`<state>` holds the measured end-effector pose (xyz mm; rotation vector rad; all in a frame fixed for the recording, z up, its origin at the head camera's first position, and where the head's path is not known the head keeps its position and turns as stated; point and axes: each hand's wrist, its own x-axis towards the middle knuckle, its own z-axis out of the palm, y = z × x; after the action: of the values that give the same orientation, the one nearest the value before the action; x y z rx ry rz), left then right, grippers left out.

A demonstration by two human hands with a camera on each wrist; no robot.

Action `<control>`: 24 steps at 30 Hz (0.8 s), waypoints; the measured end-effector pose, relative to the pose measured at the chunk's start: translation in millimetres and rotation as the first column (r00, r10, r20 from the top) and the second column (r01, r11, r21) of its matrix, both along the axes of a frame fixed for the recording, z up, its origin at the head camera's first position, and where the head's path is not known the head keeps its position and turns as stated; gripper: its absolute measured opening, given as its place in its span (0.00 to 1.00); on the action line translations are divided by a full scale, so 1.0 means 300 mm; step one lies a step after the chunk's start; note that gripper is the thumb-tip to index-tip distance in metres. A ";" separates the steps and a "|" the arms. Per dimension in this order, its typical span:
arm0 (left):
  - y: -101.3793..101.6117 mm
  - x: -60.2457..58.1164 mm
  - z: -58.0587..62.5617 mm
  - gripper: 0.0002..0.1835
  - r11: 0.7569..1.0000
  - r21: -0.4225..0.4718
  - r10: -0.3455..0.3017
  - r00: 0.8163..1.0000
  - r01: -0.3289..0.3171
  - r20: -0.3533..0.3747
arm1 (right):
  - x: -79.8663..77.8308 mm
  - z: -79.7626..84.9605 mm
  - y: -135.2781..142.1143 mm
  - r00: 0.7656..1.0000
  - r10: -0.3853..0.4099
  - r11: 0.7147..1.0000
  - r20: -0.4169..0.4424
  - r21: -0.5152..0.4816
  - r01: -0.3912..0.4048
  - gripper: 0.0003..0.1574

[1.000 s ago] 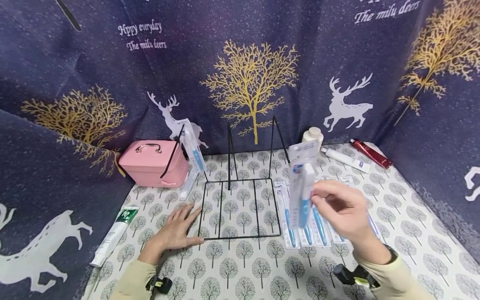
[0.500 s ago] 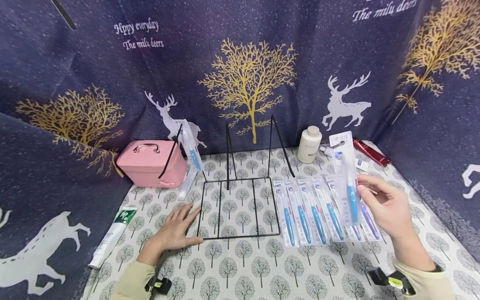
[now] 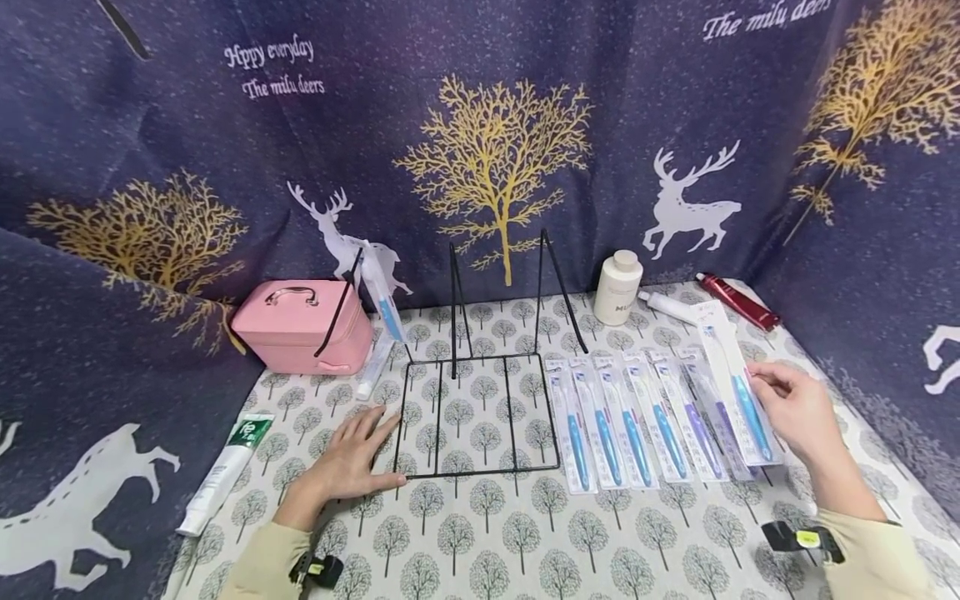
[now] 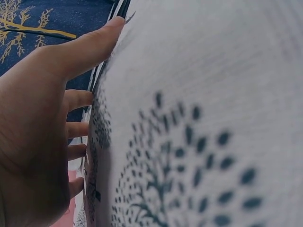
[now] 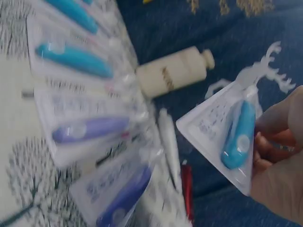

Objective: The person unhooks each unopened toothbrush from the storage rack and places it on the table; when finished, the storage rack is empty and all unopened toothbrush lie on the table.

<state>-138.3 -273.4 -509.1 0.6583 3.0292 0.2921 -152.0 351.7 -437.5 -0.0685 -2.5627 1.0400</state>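
Note:
My right hand (image 3: 798,408) pinches the right edge of a packaged toothbrush (image 3: 744,400) with a blue handle. It is tilted over the right end of a row of packaged toothbrushes (image 3: 576,442), overlapping a purple one in the head view. Several in the row have blue handles, and those at the right end have purple ones. The right wrist view shows the held toothbrush (image 5: 240,137) apart from the row. Palm down, my left hand (image 3: 348,462) rests on the cloth, fingers spread and thumb tip at the front left corner of a black wire rack (image 3: 480,472).
Another packaged toothbrush (image 3: 386,308) stands against the rack's left upright, near a pink case (image 3: 300,333). A green and white tube (image 3: 228,475) lies far left. At the back right are a cream bottle (image 3: 617,292), a white tube (image 3: 670,307) and a dark red tube (image 3: 738,302).
My right hand has carried the blue packaged toothbrush rightward from beside the rack, then lowered it toward the row's right end. My left hand has stayed at the rack.

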 end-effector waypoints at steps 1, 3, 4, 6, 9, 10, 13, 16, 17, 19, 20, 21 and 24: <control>-0.001 0.000 -0.001 0.54 1.000 -0.001 -0.001 1.000 0.001 -0.006 | -0.006 -0.009 0.012 1.000 -0.007 1.000 0.027 0.031 0.006 0.16; -0.002 -0.001 -0.002 0.54 1.000 -0.001 -0.002 1.000 0.002 -0.013 | -0.016 -0.026 0.034 0.997 -0.018 0.996 0.078 0.084 0.012 0.16; -0.002 -0.001 -0.001 0.54 1.000 0.000 -0.002 1.000 0.002 -0.011 | -0.021 -0.034 0.044 0.994 -0.023 0.994 0.106 0.107 0.011 0.17; -0.001 -0.002 -0.001 0.54 1.000 0.002 -0.002 1.000 0.002 -0.012 | -0.029 -0.054 0.061 0.987 -0.032 0.989 0.155 0.145 0.009 0.18; 0.000 -0.002 -0.002 0.54 1.000 0.002 -0.001 1.000 0.001 -0.011 | -0.038 -0.087 0.081 0.975 -0.069 0.983 0.210 0.181 0.031 0.19; 0.000 -0.001 -0.002 0.54 1.000 0.003 0.001 1.000 -0.001 -0.008 | -0.041 -0.095 0.087 0.971 -0.081 0.982 0.225 0.185 0.039 0.19; -0.002 0.001 -0.005 0.54 1.000 0.005 0.001 1.000 -0.001 -0.011 | -0.052 -0.119 0.104 0.963 -0.114 0.978 0.245 0.201 0.064 0.19; -0.005 0.001 -0.006 0.54 1.000 0.002 -0.002 1.000 0.002 -0.010 | -0.062 -0.134 0.117 0.962 -0.113 0.975 0.248 0.215 0.059 0.18; -0.006 0.000 -0.006 0.54 1.000 0.000 -0.003 1.000 0.003 -0.011 | -0.065 -0.139 0.121 0.960 -0.116 0.973 0.253 0.224 0.058 0.17; -0.008 -0.003 -0.007 0.54 1.000 -0.004 -0.005 1.000 0.005 -0.012 | -0.071 -0.146 0.128 0.955 -0.120 0.970 0.271 0.237 0.055 0.17; -0.009 -0.005 -0.006 0.54 1.000 -0.006 -0.007 1.000 0.007 -0.012 | -0.073 -0.149 0.130 0.951 -0.125 0.968 0.281 0.243 0.056 0.17; -0.009 -0.006 -0.005 0.54 1.000 -0.006 -0.007 1.000 0.007 -0.008 | -0.076 -0.153 0.133 0.946 -0.134 0.966 0.294 0.253 0.058 0.18; -0.007 -0.007 -0.002 0.54 1.000 -0.003 -0.010 1.000 0.010 0.004 | -0.078 -0.160 0.140 0.937 -0.155 0.958 0.313 0.280 0.065 0.18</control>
<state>-140.4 -275.5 -509.6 0.6720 3.0209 0.2876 -175.5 393.6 -485.6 -0.3416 -2.9390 0.6795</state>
